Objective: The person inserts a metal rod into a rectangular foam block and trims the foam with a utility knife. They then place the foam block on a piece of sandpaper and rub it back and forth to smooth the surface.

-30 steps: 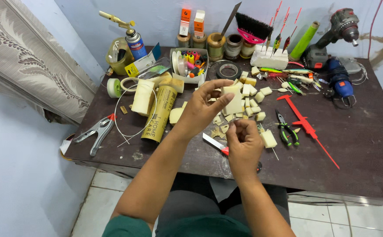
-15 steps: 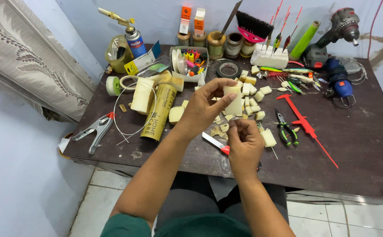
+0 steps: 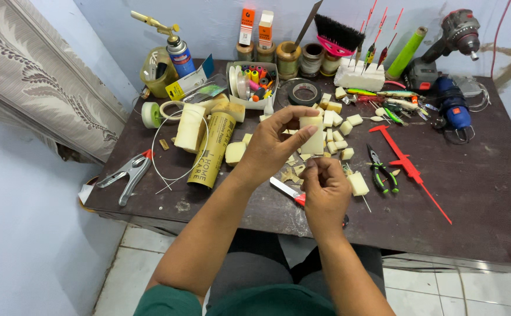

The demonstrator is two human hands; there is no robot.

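Pale cream foam block [image 3: 314, 137], upright, pinched above the cluttered table.

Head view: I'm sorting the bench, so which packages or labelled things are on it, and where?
Two small boxes: back edge, upright, one orange, one white and orange.
Gas canister: back left, blue, labelled, brass torch on top.
Rolled sheet: left of the hands, lying flat, mustard yellow with dark print.
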